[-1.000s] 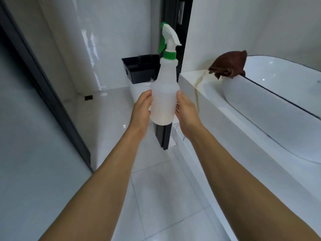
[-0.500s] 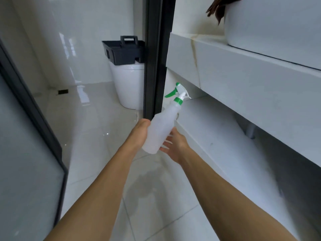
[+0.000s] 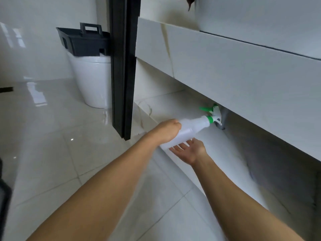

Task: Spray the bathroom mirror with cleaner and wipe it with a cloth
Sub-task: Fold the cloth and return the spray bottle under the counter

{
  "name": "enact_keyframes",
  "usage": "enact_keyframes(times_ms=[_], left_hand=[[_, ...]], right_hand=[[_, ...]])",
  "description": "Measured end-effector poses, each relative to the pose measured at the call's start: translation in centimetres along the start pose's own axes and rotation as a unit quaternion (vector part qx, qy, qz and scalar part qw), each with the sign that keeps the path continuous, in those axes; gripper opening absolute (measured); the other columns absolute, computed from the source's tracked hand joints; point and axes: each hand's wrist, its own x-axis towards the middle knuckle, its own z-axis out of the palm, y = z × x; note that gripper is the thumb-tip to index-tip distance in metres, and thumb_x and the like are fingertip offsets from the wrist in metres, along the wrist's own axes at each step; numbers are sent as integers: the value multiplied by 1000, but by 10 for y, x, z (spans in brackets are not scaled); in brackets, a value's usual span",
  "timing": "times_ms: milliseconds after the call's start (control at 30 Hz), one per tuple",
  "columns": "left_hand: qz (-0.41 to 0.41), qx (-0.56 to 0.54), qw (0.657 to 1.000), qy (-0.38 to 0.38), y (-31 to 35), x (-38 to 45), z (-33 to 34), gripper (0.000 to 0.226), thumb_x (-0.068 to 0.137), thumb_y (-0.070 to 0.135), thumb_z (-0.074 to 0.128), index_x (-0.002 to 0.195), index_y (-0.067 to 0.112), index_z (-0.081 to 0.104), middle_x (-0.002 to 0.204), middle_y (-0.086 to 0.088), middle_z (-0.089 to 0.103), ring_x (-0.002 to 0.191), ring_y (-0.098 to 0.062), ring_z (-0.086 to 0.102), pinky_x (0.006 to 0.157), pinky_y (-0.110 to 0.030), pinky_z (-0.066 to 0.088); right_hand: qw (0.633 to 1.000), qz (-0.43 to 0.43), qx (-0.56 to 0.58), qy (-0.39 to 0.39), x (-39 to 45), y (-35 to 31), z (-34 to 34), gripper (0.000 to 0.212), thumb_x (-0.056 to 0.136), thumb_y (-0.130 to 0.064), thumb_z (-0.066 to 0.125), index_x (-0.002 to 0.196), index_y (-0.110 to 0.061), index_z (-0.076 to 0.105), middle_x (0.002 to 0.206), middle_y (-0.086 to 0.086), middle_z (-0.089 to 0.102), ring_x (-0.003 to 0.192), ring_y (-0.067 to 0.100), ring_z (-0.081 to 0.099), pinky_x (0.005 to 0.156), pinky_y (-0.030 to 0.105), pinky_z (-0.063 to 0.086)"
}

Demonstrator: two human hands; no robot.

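Note:
A white spray bottle point(image 3: 192, 128) with a green trigger and collar lies tilted, nozzle pointing right under the vanity counter point(image 3: 225, 70). My left hand point(image 3: 167, 130) grips the bottle's lower body from above. My right hand point(image 3: 188, 150) is open, palm up, fingers straight beneath the bottle's base. Only a tip of the brown cloth point(image 3: 188, 1) shows, hanging at the top edge beside the white basin point(image 3: 260, 18). No mirror is in view.
A low white shelf point(image 3: 173, 108) runs under the counter. A black door frame post point(image 3: 123, 66) stands left of it. Behind the post a white toilet point(image 3: 92, 80) carries a black plastic basket point(image 3: 83, 41). Glossy white floor tiles spread out to the left.
The view dropped below the counter. The bottle went from upright in both hands to tilted low toward the shelf. My right hand let go and now lies open beneath it.

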Motion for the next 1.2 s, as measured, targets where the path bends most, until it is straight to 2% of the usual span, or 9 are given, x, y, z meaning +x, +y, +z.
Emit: enact_keyframes(times_ms=[133,300,367,467,567,767,933,1067,1200], left_hand=[[52,10,997,-54,21,21,39,40,102,19,34,136,8,51,146,-4,44,133,-20,42,102,-28,30],[79,-69,988,-113,43,39,87,21,99,10,36,112,17,53,121,-2,46,111,-16,43,90,-27,31],[80,-103,984,-121,49,41,105,22,92,19,42,109,18,56,118,-3,56,106,-23,52,91,-32,38],[71,-129,979,-144,47,49,125,47,83,28,41,125,18,59,129,-7,61,116,-23,56,95,-33,45],[64,-155,973,-158,39,56,135,46,95,24,37,140,20,49,140,0,53,126,-16,48,93,-26,38],[4,-300,943,-146,29,77,146,42,106,28,25,143,23,45,132,12,53,121,-6,49,104,-23,35],[7,-334,932,-143,33,87,147,33,106,28,26,113,28,58,118,13,60,113,-5,52,95,-20,39],[-3,-338,931,-138,24,93,145,50,105,30,19,151,17,35,153,14,36,142,-5,30,118,-27,18],[-16,-358,922,-145,20,99,142,54,105,31,13,157,17,21,164,6,20,151,-9,15,122,-33,7]], right_hand=[[997,-42,46,37,-5,-29,-40,35,107,-30,36,133,-14,53,132,20,59,117,43,59,106,63,44],[988,-118,57,79,-15,-66,-85,33,105,-28,41,131,-17,57,132,14,56,124,37,54,111,57,42],[983,-152,44,94,-18,-78,-100,35,105,-27,41,136,-18,55,134,12,56,128,35,52,112,53,41],[973,-198,-6,117,-17,-90,-116,39,106,-29,45,142,-15,51,139,8,58,128,30,55,111,48,43],[960,-226,-72,147,-13,-93,-121,37,104,-30,51,138,-18,54,141,4,58,133,26,52,116,49,39],[947,-258,-100,161,-6,-81,-120,25,98,-17,64,122,-14,61,129,8,62,125,27,58,109,49,47],[955,-243,-84,150,-2,-82,-117,19,103,-16,51,120,-18,60,135,6,60,130,26,54,108,47,48],[953,-234,-94,171,-6,-82,-113,27,106,-21,43,130,-21,56,142,4,55,135,24,50,111,48,45],[949,-246,-91,176,-12,-82,-107,43,107,-30,38,149,-22,45,154,-1,46,144,17,40,122,44,29]])
